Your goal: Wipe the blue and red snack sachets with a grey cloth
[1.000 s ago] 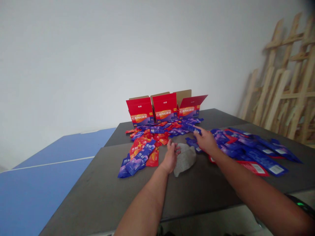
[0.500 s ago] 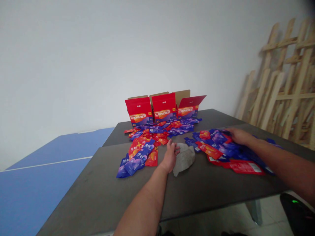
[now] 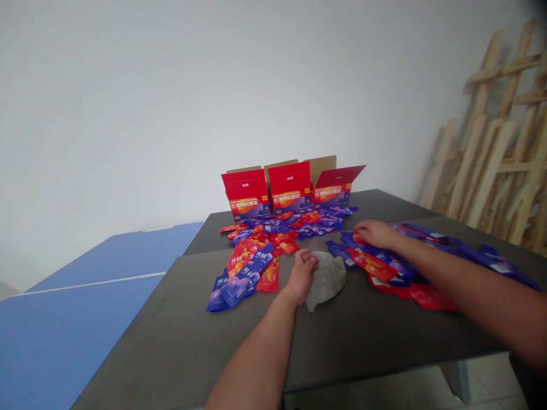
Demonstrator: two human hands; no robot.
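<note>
My left hand (image 3: 301, 275) rests on the dark table at the left edge of a grey cloth (image 3: 327, 280). Its fingers are loosely curled and apart, with nothing visible in them. Over the right-hand heap of red and blue drink pouches (image 3: 380, 265) reaches my right hand (image 3: 376, 234). Its fingertips are closed at a red pouch (image 3: 356, 237) on the heap's far left side; the fingers partly hide it. A smaller group of blue and red pouches (image 3: 244, 272) lies left of my left hand.
Three red boxes stand along the table's back: left box (image 3: 247, 193), middle box (image 3: 289, 187) and right box (image 3: 334, 187), flaps raised. Many pouches (image 3: 307, 219) are spread before them. A blue table (image 3: 106, 290) adjoins on the left. Wooden frames (image 3: 496, 165) lean against the wall at right.
My right hand has moved left across the heap to its far left side, and blue pouches at the right now show more. My left hand stays beside the cloth. The view has shifted slightly.
</note>
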